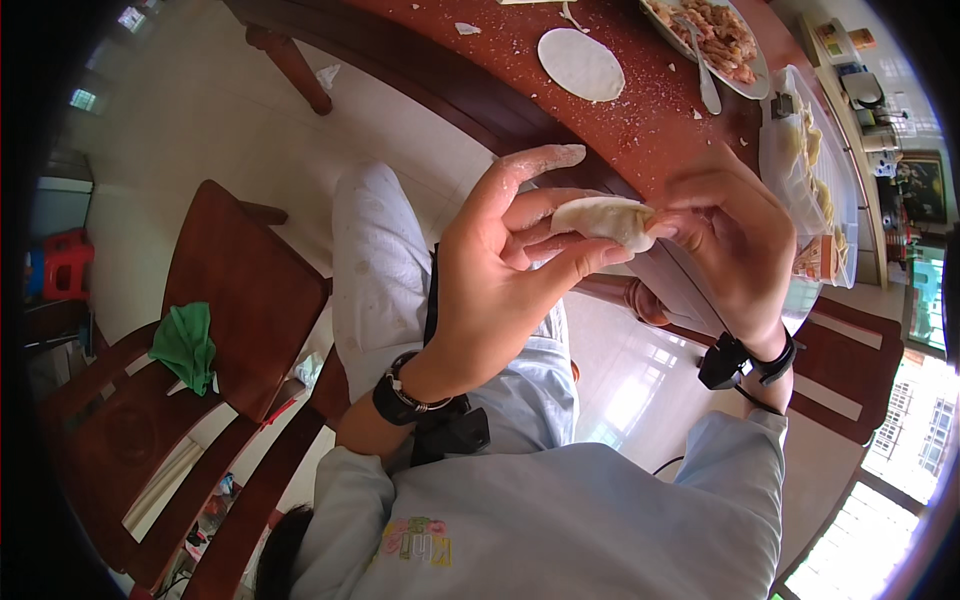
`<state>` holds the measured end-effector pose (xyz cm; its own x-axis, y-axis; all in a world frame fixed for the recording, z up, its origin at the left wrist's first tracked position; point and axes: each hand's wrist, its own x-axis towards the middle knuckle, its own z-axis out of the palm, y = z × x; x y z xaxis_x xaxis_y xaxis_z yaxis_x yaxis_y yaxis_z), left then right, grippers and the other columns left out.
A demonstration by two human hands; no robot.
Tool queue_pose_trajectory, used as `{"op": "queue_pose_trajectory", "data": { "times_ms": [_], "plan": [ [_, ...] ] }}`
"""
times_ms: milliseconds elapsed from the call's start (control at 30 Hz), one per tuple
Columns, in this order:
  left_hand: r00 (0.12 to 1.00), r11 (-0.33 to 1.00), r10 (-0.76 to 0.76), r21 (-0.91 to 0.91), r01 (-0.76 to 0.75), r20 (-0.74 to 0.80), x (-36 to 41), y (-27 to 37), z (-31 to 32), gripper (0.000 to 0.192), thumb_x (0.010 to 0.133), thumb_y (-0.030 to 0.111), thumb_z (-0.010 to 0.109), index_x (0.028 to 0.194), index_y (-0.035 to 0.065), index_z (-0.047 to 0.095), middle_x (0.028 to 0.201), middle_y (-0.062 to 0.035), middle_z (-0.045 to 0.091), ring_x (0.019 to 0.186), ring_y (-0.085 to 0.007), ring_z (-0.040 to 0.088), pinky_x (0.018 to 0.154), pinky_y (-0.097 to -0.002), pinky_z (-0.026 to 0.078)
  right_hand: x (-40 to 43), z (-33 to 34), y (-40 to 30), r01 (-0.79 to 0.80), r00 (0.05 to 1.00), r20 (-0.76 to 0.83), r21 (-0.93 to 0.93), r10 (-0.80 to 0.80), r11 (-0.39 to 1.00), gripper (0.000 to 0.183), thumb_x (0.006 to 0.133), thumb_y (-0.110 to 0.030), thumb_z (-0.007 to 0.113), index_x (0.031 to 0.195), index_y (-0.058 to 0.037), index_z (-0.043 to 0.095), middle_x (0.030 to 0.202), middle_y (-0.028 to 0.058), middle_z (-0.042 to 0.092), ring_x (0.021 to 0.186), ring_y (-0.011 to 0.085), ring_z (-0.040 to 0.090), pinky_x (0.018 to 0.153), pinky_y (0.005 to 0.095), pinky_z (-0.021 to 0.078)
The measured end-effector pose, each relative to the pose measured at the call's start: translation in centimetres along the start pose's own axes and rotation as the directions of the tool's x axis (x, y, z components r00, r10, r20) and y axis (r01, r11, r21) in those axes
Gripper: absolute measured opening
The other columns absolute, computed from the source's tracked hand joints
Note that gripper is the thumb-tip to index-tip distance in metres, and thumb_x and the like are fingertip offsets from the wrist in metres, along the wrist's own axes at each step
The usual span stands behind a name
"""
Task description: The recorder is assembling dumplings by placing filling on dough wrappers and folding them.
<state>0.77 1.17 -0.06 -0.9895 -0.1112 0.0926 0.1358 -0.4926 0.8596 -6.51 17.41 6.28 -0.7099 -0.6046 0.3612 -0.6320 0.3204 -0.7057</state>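
A folded dumpling (pixel 602 219) is held up between both hands, over my lap and near the table edge. My left hand (pixel 510 262), dusted with flour, grips it with the thumb below and fingers behind, its index finger raised. The fingertips of my right hand (pixel 724 232) pinch the dumpling's right end; they look slightly blurred. On the floured table (pixel 480 56) lies one flat round dumpling wrapper (pixel 581 64). Farther right is a plate (pixel 754 84) of minced meat filling (pixel 724 37), with a metal spoon (pixel 703 71) resting in it.
A clear plastic container (pixel 844 169) with several dumplings stands by the table's right side. A wooden chair (pixel 240 300) with a green cloth (pixel 186 345) is at left, another wooden chair (pixel 847 367) at right. Bits of dough and flour lie scattered about the wrapper.
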Motion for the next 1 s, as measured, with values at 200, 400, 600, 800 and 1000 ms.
{"op": "queue_pose_trajectory", "data": {
  "times_ms": [200,400,600,800,1000],
  "plan": [
    [1.0,0.999,0.005,0.05,-0.006,0.021,-0.1,0.1,0.0,0.06,0.077,-0.012,0.067,0.13,-0.0047,0.039,0.104,-0.0191,0.064,0.098,-0.0197,0.062,0.087,-0.031,0.053,0.2,-0.5,0.7,-0.033,0.995,0.092,0.029,0.03,0.999,0.016,0.072,-0.004,0.074,0.087,-0.0002,0.07,0.085,0.0089,0.062,0.078,0.018,0.058,0.066,0.0262,0.046],
    [0.998,0.999,0.042,0.026,-0.043,0.038,-0.2,-0.4,0.4,0.061,0.077,-0.012,0.066,0.13,-0.0049,0.038,0.104,-0.0199,0.064,0.098,-0.0199,0.063,0.086,-0.0307,0.053,-0.2,-0.1,0.2,0.047,0.999,0.026,-0.094,-0.045,0.994,0.013,0.072,0.001,0.072,0.084,0.0008,0.069,0.082,0.0085,0.062,0.072,0.0173,0.059,0.062,0.027,0.0468],
    [0.999,1.0,-0.003,0.005,0.003,0.031,-0.1,-0.2,0.7,0.061,0.077,-0.012,0.066,0.131,-0.0041,0.038,0.104,-0.0195,0.064,0.098,-0.0198,0.063,0.087,-0.0305,0.053,0.0,-0.1,0.3,-0.096,0.994,0.044,0.012,0.096,0.995,0.008,0.078,-0.001,0.068,0.084,0.0042,0.066,0.086,0.0096,0.062,0.075,0.0159,0.059,0.067,0.0265,0.047],
    [1.0,1.0,-0.006,0.022,0.005,0.022,0.1,-0.6,0.7,0.06,0.077,-0.011,0.067,0.13,-0.004,0.039,0.106,-0.0197,0.064,0.099,-0.0196,0.063,0.087,-0.03,0.053,0.0,0.1,0.1,-0.208,0.977,0.079,0.189,0.196,0.96,0.011,0.083,-0.005,0.065,0.085,0.005,0.066,0.087,0.0093,0.061,0.08,0.0151,0.058,0.071,0.0261,0.0463],
    [1.0,1.0,-0.002,0.028,0.002,0.031,0.4,-1.1,0.6,0.053,0.078,-0.007,0.069,0.126,-0.0053,0.045,0.107,-0.0166,0.064,0.098,-0.0184,0.063,0.087,-0.0286,0.052,-0.1,0.3,1.3,0.102,0.993,0.073,-0.192,-0.09,0.976,0.02,0.088,-0.015,0.063,0.088,0.0048,0.064,0.089,0.0084,0.06,0.08,0.0129,0.056,0.067,0.026,0.0457]
  ]
}}
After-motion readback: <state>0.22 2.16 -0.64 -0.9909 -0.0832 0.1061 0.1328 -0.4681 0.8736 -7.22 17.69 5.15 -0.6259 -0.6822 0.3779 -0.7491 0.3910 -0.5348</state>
